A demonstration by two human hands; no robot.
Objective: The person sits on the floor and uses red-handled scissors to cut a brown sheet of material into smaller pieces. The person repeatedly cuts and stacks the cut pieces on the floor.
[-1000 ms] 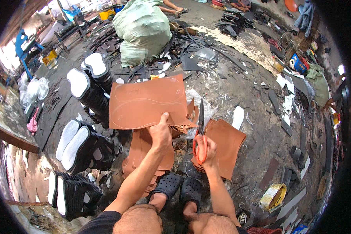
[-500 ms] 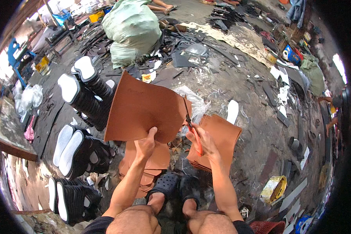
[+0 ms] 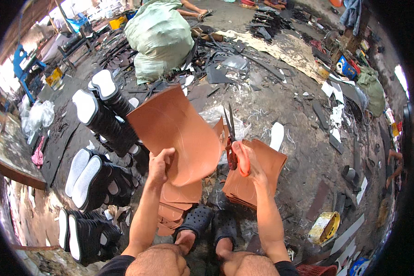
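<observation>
My left hand grips the lower edge of a bendy brown sheet, thumb on top. Faint curved lines run across the sheet's face. In my right hand is a pair of scissors with orange-red handles. Their dark blades point away from me, slightly parted, just right of the sheet. A narrow brown flap shows between sheet and blades; whether it is still attached I cannot tell. Below my right hand lies a stack of brown sheets. Under the held sheet, brown pieces are piled near my feet.
Bundles of dark soles with white tops stand on the left, with more grey-white ones nearer me. A big pale green sack sits ahead among dark scraps. A cut-open yellow container lies at right. Another person's legs show at the top.
The held sheet has turned and tipped, now showing its lighter, line-marked face. My right hand has drawn the scissors slightly right, off the sheet's edge, and the blades have turned more upright.
</observation>
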